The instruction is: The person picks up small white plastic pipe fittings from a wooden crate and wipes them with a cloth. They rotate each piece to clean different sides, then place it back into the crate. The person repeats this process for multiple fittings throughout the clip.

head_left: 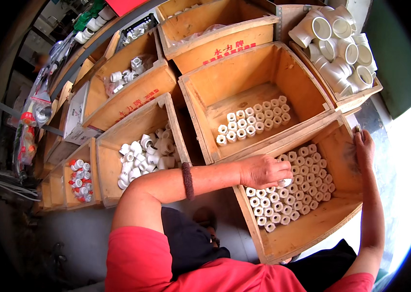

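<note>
My left hand (263, 172) reaches over a wooden box (309, 239) just in front of me. In its fingers is a white plastic pipe fitting (284, 182). Below it, rows of white hex-ended fittings (289, 199) stand upright on the box floor, their round openings facing up. Part of these rows is hidden by my left hand and forearm. My right hand (365, 148) rests at the box's far right edge; a small dark thing shows at its fingertips, too small to name. Fingers and thumb there look closed around the wooden rim.
Behind stands another wooden box (242, 78) with similar fittings in rows. White elbow fittings (143, 157) fill a box to the left. Large white pipe tees (340, 54) are heaped at the back right. Bagged parts (39, 109) hang at far left.
</note>
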`<state>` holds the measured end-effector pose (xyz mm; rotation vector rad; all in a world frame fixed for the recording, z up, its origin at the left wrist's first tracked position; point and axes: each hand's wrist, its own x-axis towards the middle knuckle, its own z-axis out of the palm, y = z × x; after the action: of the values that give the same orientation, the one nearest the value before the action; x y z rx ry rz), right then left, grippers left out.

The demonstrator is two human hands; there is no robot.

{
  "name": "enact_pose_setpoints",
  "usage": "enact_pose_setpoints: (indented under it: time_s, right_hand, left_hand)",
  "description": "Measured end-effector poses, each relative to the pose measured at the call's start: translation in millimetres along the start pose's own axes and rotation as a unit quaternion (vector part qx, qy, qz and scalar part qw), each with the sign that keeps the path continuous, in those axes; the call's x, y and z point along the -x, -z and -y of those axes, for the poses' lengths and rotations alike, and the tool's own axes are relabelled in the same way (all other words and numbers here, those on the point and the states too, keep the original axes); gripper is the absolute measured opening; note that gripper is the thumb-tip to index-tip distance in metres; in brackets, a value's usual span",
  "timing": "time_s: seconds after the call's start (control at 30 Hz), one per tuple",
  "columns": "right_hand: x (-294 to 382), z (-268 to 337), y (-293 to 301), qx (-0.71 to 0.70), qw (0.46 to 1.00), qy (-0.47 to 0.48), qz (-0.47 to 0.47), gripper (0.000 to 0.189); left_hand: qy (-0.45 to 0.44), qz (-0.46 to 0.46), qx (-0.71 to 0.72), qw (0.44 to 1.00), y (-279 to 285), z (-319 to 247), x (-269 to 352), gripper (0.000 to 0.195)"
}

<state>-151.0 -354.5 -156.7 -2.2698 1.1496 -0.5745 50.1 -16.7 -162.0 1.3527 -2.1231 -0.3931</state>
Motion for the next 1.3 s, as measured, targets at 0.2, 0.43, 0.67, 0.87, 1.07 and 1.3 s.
enact_pose_setpoints:
  time_s: [0.2,0.43,0.67,0.87,1.07,1.3]
  right_hand:
    - [-4.9,-11.6,-1.5,-0.018,1.0,-0.002,-0.005,0.023]
    - [-5.8,-13.4,-5.2,-0.057,0.998,0.021,-0.014,0.019]
    - [-1.9,-7.9,-10.1,-0.102,0.995,0.009,0.008,0.019]
    - [-11.5,-26.0,-6.1,-0.089,0.996,0.026,0.01,0.021]
    - [-13.3,-34.7,-6.7,-0.105,0.994,0.009,0.029,0.02]
    - [-11.5,-23.5,-7.6,-0.086,0.996,0.015,0.014,0.021]
  left_hand:
    - [-0.001,0.003,0.002,1.0,-1.8,1.5,-1.2,0.041]
    - [-0.002,0.0,0.006,1.0,-4.0,4.2,1.5,0.041]
    - [0.0,0.012,-0.006,1.0,-2.1,1.5,3.3,0.043]
    - [-0.002,0.011,-0.005,1.0,-5.5,2.7,1.1,0.042]
    - [-0.011,0.001,-0.015,1.0,-12.3,4.7,1.9,0.041]
    - [-0.017,0.01,-0.016,1.0,-8.9,4.3,2.2,0.037]
